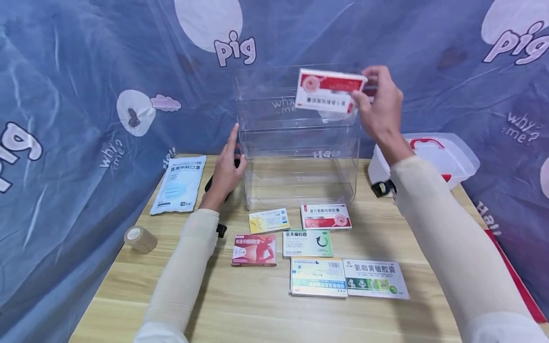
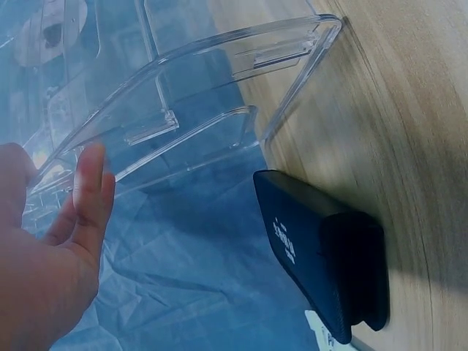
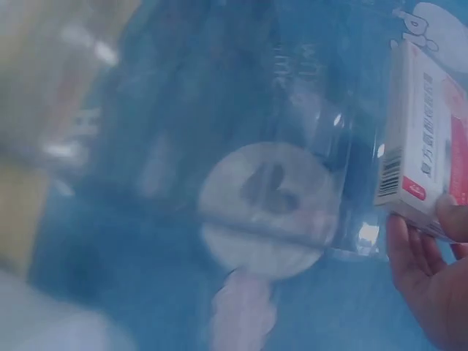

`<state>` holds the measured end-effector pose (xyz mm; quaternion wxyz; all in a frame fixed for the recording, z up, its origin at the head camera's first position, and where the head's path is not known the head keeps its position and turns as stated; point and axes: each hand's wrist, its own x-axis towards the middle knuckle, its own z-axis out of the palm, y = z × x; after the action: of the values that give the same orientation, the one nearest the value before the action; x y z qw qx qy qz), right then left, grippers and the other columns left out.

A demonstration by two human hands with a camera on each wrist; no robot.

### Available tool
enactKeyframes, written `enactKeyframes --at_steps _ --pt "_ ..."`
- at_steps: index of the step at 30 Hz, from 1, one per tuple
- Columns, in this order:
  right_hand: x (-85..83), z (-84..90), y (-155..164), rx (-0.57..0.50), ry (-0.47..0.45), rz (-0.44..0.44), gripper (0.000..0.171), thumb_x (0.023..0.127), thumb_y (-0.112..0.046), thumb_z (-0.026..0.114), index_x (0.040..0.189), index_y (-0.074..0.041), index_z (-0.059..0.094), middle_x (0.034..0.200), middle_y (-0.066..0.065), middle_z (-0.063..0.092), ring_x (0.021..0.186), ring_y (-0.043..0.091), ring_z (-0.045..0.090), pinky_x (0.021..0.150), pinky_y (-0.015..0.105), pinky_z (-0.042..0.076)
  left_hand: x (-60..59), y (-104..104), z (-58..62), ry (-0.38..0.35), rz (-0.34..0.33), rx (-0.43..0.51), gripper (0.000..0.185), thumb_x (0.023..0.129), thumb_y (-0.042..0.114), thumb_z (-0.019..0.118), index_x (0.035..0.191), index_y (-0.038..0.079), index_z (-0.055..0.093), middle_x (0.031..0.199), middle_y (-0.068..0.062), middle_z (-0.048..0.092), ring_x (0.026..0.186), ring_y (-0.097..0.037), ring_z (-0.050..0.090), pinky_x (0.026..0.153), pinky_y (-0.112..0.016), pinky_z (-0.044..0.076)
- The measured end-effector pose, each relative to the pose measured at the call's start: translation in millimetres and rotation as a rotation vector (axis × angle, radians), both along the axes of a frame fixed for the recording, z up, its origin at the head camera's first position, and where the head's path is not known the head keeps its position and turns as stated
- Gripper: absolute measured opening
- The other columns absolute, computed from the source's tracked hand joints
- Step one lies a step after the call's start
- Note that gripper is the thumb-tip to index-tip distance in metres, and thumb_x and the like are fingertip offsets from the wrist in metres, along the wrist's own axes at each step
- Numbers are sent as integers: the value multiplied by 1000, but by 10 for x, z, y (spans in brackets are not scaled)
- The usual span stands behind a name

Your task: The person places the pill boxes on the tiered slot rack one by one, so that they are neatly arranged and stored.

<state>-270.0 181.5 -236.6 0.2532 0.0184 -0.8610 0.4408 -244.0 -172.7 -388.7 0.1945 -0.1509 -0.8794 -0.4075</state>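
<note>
The right hand (image 1: 379, 107) pinches a red and white medicine box (image 1: 328, 90) in the upper middle of the frame, up by the top of the clear plastic shelf (image 1: 300, 157). The left hand (image 1: 227, 166) is flat with straight fingers and touches the left side of the shelf. A black case (image 2: 322, 256) lies on the wooden table (image 1: 128, 286) just beside that hand. Six more medicine boxes (image 1: 317, 247) lie flat in the lower middle. A mask packet (image 1: 180, 183) and a tape roll (image 1: 140, 239) sit at the left.
</note>
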Motion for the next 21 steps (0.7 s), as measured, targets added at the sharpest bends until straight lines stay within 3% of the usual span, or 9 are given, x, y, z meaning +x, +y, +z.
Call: enactKeyframes --at_steps 5,9,14,21 --pt "-412 290 -346 70 73 -1 38 104 -8 66 141 -11 58 141 9 68 122 18 70 106 23 55 -5 -1 -17 -3 5 13 87 107 7 53 175 37 9 144 -24 57 116 -39 69 96 -53 58" --pt "-612 374 -463 171 95 -51 39 105 -8 64 143 -11 58 136 4 64 119 15 64 106 19 50 -3 38 -35 -8 -3 12 86 107 8 53 175 38 8 145 -23 57 117 -38 69 96 -52 59" --pt "-716 264 -495 254 66 -39 40 104 -4 62 143 -11 58 127 6 60 113 18 58 106 31 52 10 90 -51 3 4 6 85 107 8 52 175 37 10 142 -24 57 115 -38 69 93 -52 59" --pt "-760 79 -529 221 7 2 42 106 -11 62 147 -9 53 138 15 65 125 27 62 113 33 50 9 152 -26 13 -9 16 84 106 8 52 175 34 12 143 -24 57 115 -38 69 93 -52 58"
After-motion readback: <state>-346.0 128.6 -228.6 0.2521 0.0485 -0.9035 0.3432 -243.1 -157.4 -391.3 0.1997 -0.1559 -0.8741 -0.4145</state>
